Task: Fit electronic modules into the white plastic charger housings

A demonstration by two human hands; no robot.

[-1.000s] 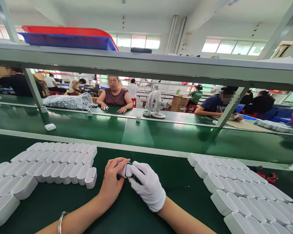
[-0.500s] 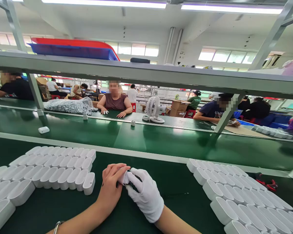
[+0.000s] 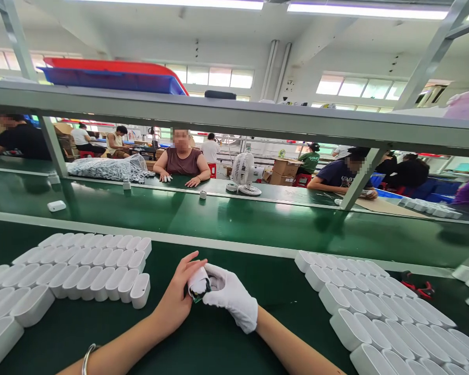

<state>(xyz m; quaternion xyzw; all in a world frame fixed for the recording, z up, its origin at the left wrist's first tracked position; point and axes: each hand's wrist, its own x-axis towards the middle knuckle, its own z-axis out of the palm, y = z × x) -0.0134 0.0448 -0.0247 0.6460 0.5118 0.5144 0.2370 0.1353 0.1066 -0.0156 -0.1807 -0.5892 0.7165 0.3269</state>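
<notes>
Between my two hands is a white housing point(image 3: 198, 281) with a green circuit board showing at its lower end. My left hand point(image 3: 179, 291), bare and with a bracelet at the wrist, holds its left side, fingers bent over the top. On the other side my right hand point(image 3: 231, 296), in a white glove, grips it between thumb and fingers. Rows of white oval cases stand on the green table to the left point(image 3: 97, 283) and to the right point(image 3: 379, 307). The inside of the housing is mostly hidden.
A green belt point(image 3: 258, 219) crosses beyond the table, bearing a white part point(image 3: 57, 206) and small pieces. Red-handled pliers point(image 3: 418, 285) lie at the right. A shelf point(image 3: 234, 112) spans above. People sit beyond, near a white fan point(image 3: 243, 174).
The housing has turned so its end and the green board show. My left fingers have lifted and straightened somewhat. The pieces on the belt have shifted left.
</notes>
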